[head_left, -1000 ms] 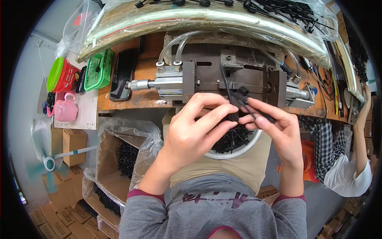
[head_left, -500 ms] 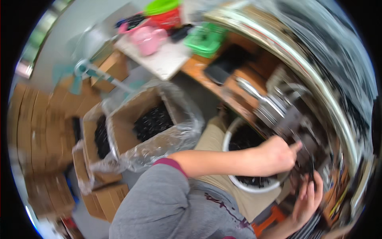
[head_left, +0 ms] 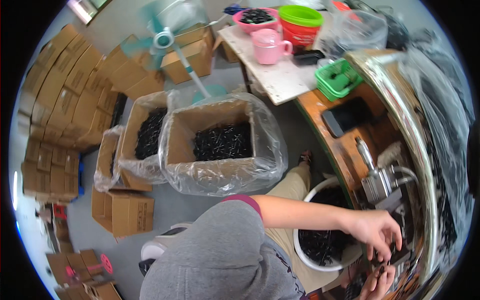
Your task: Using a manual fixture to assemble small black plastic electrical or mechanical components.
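My left hand (head_left: 374, 228) reaches over a white tub (head_left: 303, 251), its fingers bent down and pinched at a small black part (head_left: 392, 248). Just below it, my right hand (head_left: 378, 284) is curled with its fingertips closed round a small dark piece, the two hands nearly touching. Their exact grip is partly hidden and the pieces are too small to make out fully. Beside the hands, on the wooden bench, stands a metal clamping device (head_left: 378, 186) with a silver cylinder. Loose black parts (head_left: 322, 245) lie in the tub between my legs and the bench.
Plastic-lined cartons (head_left: 210, 175) of black parts stand on the floor at left, near a teal fan (head_left: 163, 38) and stacked boxes (head_left: 65, 107). A dark flat device (head_left: 345, 116) and a green basket (head_left: 337, 89) lie farther along the bench. A pink mug (head_left: 267, 47) sits on the white table.
The view has swung, bringing more of the floor and cartons in. My left hand has left the metal device and come down to my right hand, its fingers now lowered onto the small part.
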{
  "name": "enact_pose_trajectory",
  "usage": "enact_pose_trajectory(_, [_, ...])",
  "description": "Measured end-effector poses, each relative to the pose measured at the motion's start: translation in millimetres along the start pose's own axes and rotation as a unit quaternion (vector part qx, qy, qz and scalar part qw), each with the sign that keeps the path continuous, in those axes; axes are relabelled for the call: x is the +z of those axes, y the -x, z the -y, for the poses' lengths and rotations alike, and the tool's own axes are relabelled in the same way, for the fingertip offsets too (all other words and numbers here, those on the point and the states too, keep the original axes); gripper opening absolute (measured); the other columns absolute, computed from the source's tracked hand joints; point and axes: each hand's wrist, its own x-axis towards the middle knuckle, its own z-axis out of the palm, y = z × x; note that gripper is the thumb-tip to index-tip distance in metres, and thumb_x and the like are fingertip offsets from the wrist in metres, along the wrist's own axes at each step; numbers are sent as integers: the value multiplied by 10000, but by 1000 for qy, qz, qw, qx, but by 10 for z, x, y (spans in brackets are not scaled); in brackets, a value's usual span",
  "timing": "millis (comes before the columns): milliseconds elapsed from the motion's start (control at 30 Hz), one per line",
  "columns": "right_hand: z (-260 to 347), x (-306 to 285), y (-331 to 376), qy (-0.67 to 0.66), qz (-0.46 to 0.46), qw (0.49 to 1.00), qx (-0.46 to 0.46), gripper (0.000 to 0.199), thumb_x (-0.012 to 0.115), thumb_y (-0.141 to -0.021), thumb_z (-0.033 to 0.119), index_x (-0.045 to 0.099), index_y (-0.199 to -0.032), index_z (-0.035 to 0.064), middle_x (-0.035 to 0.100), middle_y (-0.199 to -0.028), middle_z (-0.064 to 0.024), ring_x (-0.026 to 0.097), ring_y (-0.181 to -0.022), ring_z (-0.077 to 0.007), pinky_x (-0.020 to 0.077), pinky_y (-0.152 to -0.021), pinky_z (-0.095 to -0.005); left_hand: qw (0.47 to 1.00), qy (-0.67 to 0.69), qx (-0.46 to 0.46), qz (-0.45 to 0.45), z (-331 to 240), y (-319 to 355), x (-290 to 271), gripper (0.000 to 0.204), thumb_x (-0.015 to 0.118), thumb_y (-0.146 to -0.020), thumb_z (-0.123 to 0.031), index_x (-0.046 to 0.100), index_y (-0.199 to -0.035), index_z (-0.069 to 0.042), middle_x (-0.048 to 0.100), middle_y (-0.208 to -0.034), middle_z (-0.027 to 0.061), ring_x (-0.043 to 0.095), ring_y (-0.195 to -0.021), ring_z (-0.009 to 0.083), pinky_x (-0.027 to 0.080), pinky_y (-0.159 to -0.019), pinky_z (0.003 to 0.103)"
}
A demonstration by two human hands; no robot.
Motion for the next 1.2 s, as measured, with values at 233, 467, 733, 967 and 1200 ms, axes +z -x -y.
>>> enact_pose_trajectory(233, [-104, 182, 15, -12, -72, 997, -26, 242, 723, -896, 85, 600, -995, -99, 562, -897, -192, 461, -483, -116, 313, -342, -183, 993, 1, -121, -1, -167, 80, -77, 281, 802, -845, -25, 686, -1097, 18, 731, -1028, 74, 717, -912, 133, 596, -729, 247])
enact_pose_trajectory(467, [-101, 141, 72, 9, -238, 967, -86, 339, 587, -990, 45, 572, -1303, -85, 686, -1057, -163, 454, -581, -44, 399, -607, -184, 914, -390, 71, -81, -160, 200, 3, 310, 861, -728, -5, 767, -1024, -15, 630, -969, 46, 666, -849, 124, 592, -714, 229])
enact_pose_trajectory(733, [-74, 475, -21, 73, -259, 958, -97, 456, 587, -984, 67, 506, -1395, -111, 671, -1133, -177, 525, -771, -83, 432, -697, -203, 644, -741, 177, -72, 352, 37, 5, 277, 798, -670, -91, 717, -928, -29, 679, -1285, 161, 701, -731, 218, 559, -668, 313])
enact_pose_trajectory(967, [-192, 398, 11, 107, -296, 939, -139, 517, 550, -1017, 72, 401, -1485, -87, 605, -1274, -187, 574, -918, -134, 471, -873, -270, 572, -800, 165, -70, 385, -40, 10, 103, 624, -728, -158, 640, -703, -59, 698, -1122, 291, 683, -593, 250, 534, -518, 359])
enact_pose_trajectory(1200, [-161, 634, -238, 138, -312, 905, -254, 431, 579, -1001, 76, 510, -1390, -98, 604, -1339, -239, 617, -1193, -308, 471, -1063, -409, 623, -730, 247, -132, 471, -79, 123, 258, 710, -715, -280, 582, -811, -77, 572, -799, 66, 674, -663, 238, 514, -521, 390])
